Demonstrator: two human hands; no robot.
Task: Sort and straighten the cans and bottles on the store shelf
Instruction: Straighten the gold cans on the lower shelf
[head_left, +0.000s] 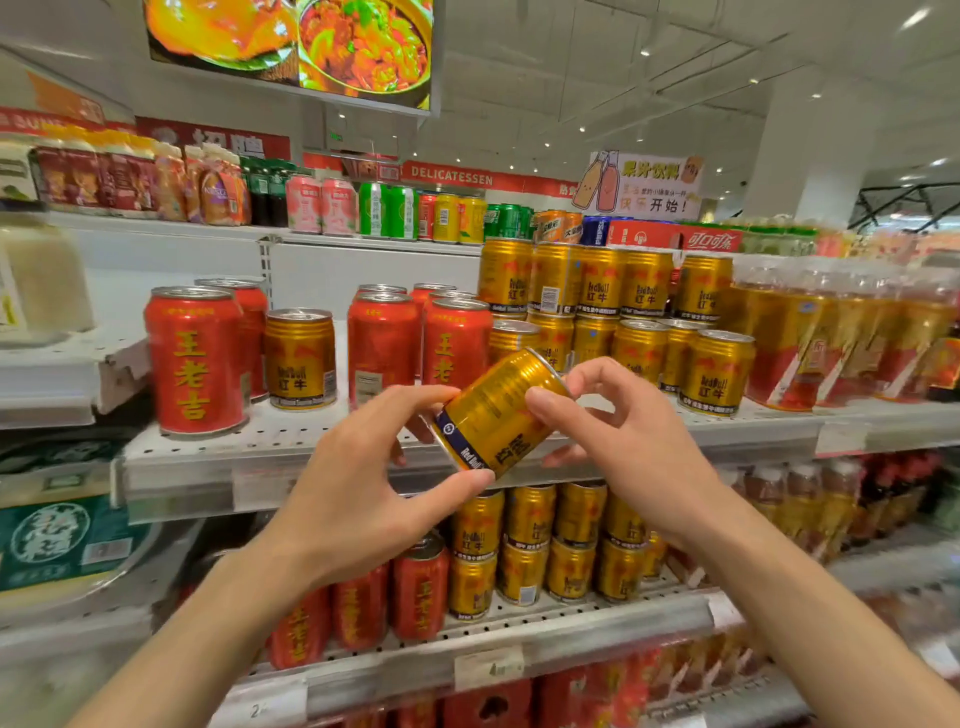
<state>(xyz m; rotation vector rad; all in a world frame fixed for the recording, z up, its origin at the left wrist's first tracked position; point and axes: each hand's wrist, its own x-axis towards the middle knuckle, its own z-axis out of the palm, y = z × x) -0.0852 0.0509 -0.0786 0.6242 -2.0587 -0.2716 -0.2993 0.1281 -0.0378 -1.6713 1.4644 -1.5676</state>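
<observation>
A gold Red Bull can (493, 413) is tilted in the air in front of the middle shelf (311, 457), top end pointing up and right. My left hand (363, 488) grips its bottom end and my right hand (618, 436) grips its upper side. On the shelf behind stand red herbal-tea cans (195, 361), with more red cans (415, 348) to their right. One gold can (300, 358) stands alone between the red groups. A stacked block of gold cans (623, 312) fills the shelf to the right.
Shrink-wrapped bottle packs (841, 338) sit at the shelf's far right. The lower shelf (519, 639) holds red cans (395, 597) and gold cans (545, 545). The top shelf carries mixed cans and bottles (332, 205). A green carton (62, 535) sits at the left.
</observation>
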